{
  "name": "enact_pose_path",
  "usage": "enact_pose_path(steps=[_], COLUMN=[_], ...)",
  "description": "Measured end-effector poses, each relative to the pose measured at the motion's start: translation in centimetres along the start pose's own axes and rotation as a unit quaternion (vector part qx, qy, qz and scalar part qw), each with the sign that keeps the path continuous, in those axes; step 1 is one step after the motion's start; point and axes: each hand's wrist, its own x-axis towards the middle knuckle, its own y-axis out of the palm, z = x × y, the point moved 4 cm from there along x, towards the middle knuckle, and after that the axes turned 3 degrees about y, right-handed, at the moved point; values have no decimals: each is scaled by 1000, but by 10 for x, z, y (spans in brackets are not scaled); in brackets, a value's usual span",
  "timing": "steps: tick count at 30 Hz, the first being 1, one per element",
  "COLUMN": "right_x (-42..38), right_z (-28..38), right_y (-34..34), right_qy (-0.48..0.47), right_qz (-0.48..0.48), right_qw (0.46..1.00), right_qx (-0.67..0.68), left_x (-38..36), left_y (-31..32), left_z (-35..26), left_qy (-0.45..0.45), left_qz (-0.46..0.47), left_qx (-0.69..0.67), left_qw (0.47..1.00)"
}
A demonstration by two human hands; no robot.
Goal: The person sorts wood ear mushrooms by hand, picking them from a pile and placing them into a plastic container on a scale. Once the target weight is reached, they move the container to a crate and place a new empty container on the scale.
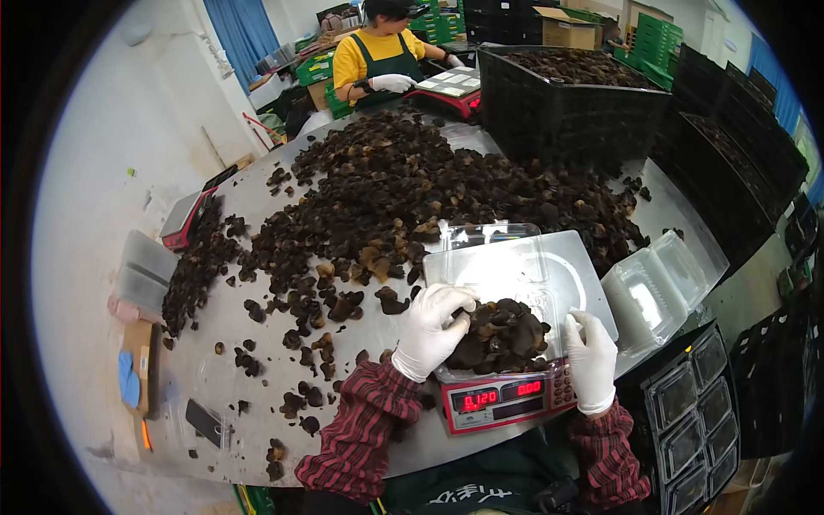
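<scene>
A clear plastic box [556, 342], its lid folded back, sits on the steel plate of a red digital scale [515, 403]. Dark wood ear mushrooms [500, 335] are heaped inside it, and the display reads 0.120. My left hand [432, 333], in a white glove, is closed at the box's left side, its fingertips against the mushrooms. At the opposite side, my white-gloved right hand [590, 360] has its thumb and fingers bent at the box's edge. The exact contact of the fingertips is partly hidden.
Loose wood ear mushrooms [403, 172] cover much of the steel table [283, 446]. Stacked clear boxes [652, 292] lie to the right, above a black crate [695, 403] of packed boxes. A large black crate [566, 112] and a co-worker [386, 51] are across the table.
</scene>
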Motion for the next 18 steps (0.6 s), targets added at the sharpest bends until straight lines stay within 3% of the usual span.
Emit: enact_pose_path(steps=[3,4,6,8,12,13,15,18], right_x=[-2,-3,-2,-4,-8,-10,-12,-18], right_z=[2,6,2,3,-7,-14,-24,-16], right_y=[-3,-6,-6,-8,-8,-8,-6,-2], right_qy=[-35,-19,-56,-4,9,29,44,78], right_qz=[-51,-49,-67,-49,-76,-80,-87,-70], right_qw=[998,998,996,998,996,995,993,988], right_qx=[30,27,30,51,49,53,67,115], left_x=[-13,-19,-41,-57,-117,-131,-148,-165], left_y=[-6,-8,-11,-32,-66,-71,-68,-28], left_z=[10,14,33,33,51,55,45,13], left_qy=[-133,-137,-226,-224,-316,-279,-192,-178], left_qz=[-56,-59,-142,-187,-203,-141,-31,60], left_qx=[-133,-130,-349,-346,-164,-40,172,283], left_qw=[981,980,898,892,912,949,966,941])
